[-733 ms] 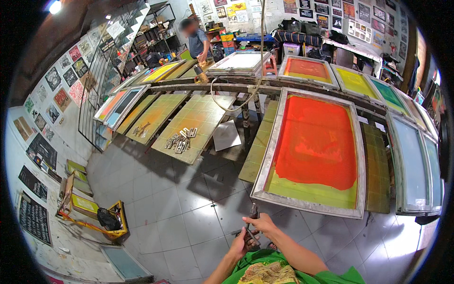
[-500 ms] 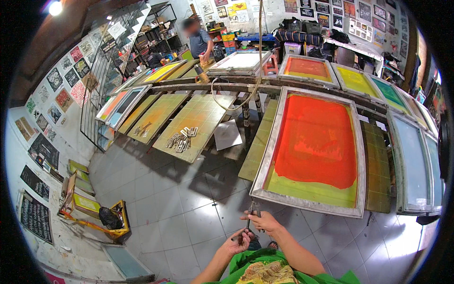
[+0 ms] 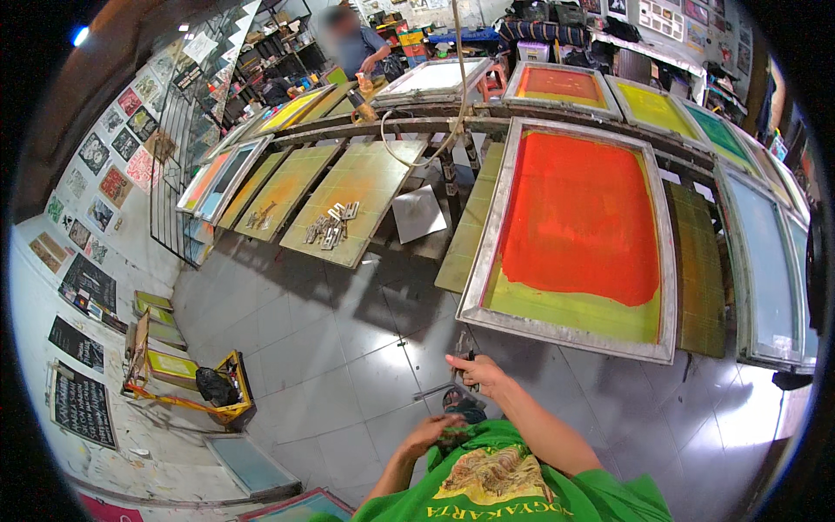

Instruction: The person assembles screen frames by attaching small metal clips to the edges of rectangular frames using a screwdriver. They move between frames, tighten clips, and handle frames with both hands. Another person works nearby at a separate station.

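Observation:
In front of my body, below the near edge of a large screen-printing frame (image 3: 581,339) coated with orange-red ink, my right hand (image 3: 478,374) is closed around a pliers-like metal tool (image 3: 464,341). The tool's metal end points away from me, and the fingers partly cover its dark handles. My left hand (image 3: 432,432) is lower and closer to my green shirt, apart from the tool. Its fingers are smeared by motion, so whether they hold anything is unclear.
Long racks carry angled boards and more ink frames. Several metal hinge-like pieces (image 3: 329,228) lie on a board (image 3: 357,196) at left. A hose (image 3: 458,78) hangs over the racks. Another person (image 3: 355,48) stands behind. A yellow metal stand (image 3: 239,391) is at lower left.
My hands have separated: the right has moved up slightly with the tool, while the left has let go and drawn back towards my shirt. The view has shifted slightly.

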A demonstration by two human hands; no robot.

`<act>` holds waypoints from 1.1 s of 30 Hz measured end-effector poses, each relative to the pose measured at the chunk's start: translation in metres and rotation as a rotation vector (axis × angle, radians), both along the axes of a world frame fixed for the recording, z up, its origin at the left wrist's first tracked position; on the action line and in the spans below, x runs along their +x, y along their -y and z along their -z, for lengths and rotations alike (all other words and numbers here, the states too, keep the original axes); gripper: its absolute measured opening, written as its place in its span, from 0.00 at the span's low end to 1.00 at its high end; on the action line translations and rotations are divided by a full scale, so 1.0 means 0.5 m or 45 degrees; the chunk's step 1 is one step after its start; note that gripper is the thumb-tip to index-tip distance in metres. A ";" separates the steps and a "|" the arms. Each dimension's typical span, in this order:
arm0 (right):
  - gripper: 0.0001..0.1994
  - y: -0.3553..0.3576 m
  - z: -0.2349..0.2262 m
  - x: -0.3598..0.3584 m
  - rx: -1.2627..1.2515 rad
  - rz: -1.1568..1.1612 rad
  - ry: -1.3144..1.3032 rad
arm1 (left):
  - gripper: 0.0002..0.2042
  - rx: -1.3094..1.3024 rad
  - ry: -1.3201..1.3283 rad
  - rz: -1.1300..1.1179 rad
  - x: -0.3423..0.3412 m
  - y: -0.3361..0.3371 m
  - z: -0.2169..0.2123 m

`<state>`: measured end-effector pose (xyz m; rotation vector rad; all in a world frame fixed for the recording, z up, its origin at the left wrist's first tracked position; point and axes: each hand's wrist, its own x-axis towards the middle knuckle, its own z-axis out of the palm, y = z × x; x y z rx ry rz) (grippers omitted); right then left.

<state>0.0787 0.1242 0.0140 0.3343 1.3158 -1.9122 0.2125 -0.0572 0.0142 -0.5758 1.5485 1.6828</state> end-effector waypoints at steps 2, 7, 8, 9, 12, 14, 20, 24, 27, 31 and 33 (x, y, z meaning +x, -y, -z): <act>0.20 0.008 0.004 0.007 0.049 0.080 -0.024 | 0.18 -0.206 -0.149 -0.126 -0.017 0.030 0.001; 0.19 0.032 0.013 0.015 -0.156 0.116 0.010 | 0.23 -0.443 -0.468 -0.575 -0.093 -0.006 0.004; 0.19 0.037 0.009 0.016 -0.206 0.119 0.020 | 0.24 -0.457 -0.468 -0.458 -0.104 -0.002 0.009; 0.18 0.035 0.012 0.014 -0.255 0.133 0.025 | 0.24 -0.465 -0.472 -0.330 -0.126 -0.010 -0.012; 0.17 0.029 0.014 0.021 -0.257 0.209 -0.009 | 0.22 -0.603 -0.546 -0.113 -0.134 0.000 0.000; 0.17 0.018 0.019 0.023 -0.200 0.218 -0.073 | 0.18 -0.742 -0.752 -0.054 -0.148 0.001 0.011; 0.23 0.000 0.016 0.056 0.526 -0.054 -0.520 | 0.17 -0.787 -1.124 -0.287 -0.228 -0.090 -0.097; 0.23 -0.022 0.059 0.087 0.602 -0.162 -0.556 | 0.20 -1.016 -1.067 0.017 -0.266 -0.132 -0.147; 0.22 -0.039 0.054 0.117 0.428 -0.160 -0.516 | 0.19 -1.291 -1.088 0.113 -0.266 -0.132 -0.142; 0.22 -0.075 0.049 0.133 0.331 -0.080 -0.375 | 0.16 -1.263 -1.079 0.212 -0.270 -0.137 -0.139; 0.22 -0.084 0.038 0.134 0.246 -0.052 -0.335 | 0.17 -0.948 -0.995 0.122 -0.274 -0.124 -0.105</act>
